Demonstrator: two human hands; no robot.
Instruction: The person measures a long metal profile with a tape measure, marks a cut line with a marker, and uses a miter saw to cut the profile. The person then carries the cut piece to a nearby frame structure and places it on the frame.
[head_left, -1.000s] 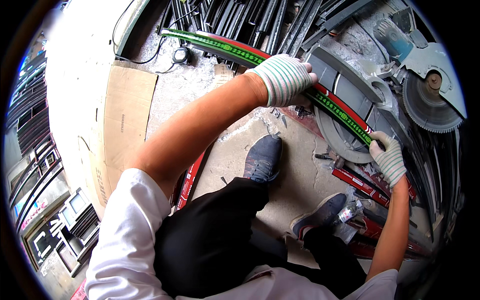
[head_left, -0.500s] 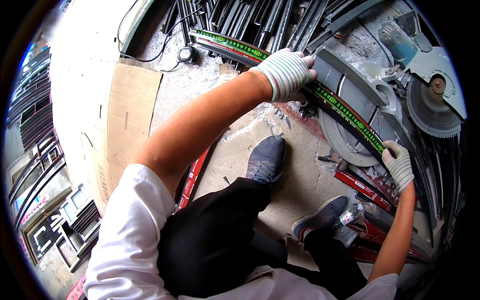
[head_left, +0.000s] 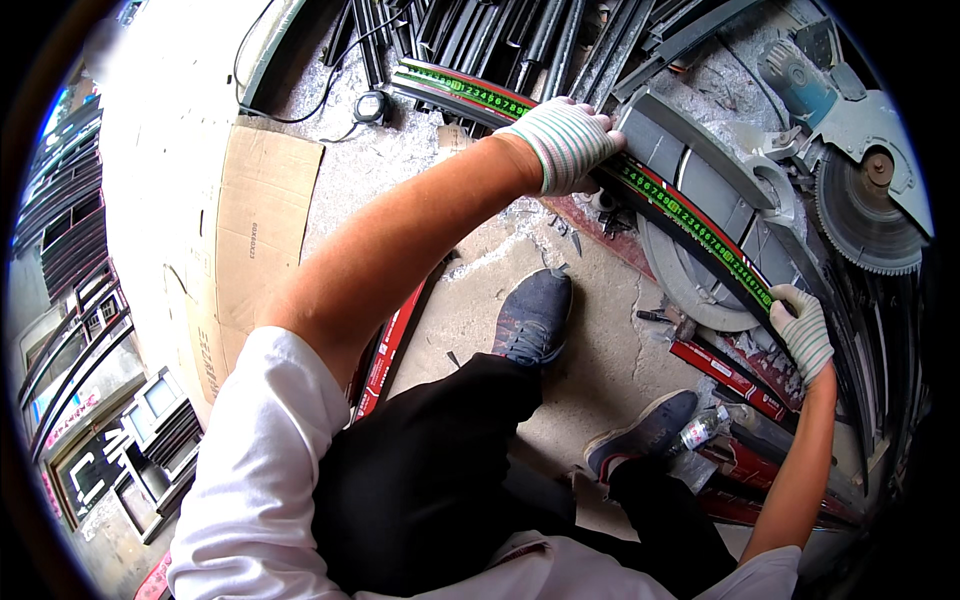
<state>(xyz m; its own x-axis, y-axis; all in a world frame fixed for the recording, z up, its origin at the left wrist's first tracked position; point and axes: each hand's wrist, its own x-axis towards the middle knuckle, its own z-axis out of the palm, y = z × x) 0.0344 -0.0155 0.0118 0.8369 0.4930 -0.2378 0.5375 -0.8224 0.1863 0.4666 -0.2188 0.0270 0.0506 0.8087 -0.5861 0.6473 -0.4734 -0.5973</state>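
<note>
A green tape measure blade (head_left: 700, 226) with dark markings lies stretched along a long dark profile (head_left: 678, 232) with a red edge strip. The profile slants from the upper middle down to the right, across the grey saw table. My left hand (head_left: 570, 146), in a white striped glove, is closed over the profile and blade near their middle. Its fingertips curl over the far side, partly hidden. Near the lower right end, my gloved right hand (head_left: 802, 330) grips the blade and profile between thumb and fingers.
A miter saw with a toothed blade (head_left: 868, 212) stands at the right. Many dark profiles (head_left: 500, 40) lie at the top. Left are a cardboard sheet (head_left: 265, 200) and a round dark device (head_left: 372, 107). A plastic bottle (head_left: 700, 428) lies beside my shoe (head_left: 640, 432).
The profile and tape blade have shifted slightly down and to the right, with my right hand moving along. My left hand has slipped a little to the left along them.
</note>
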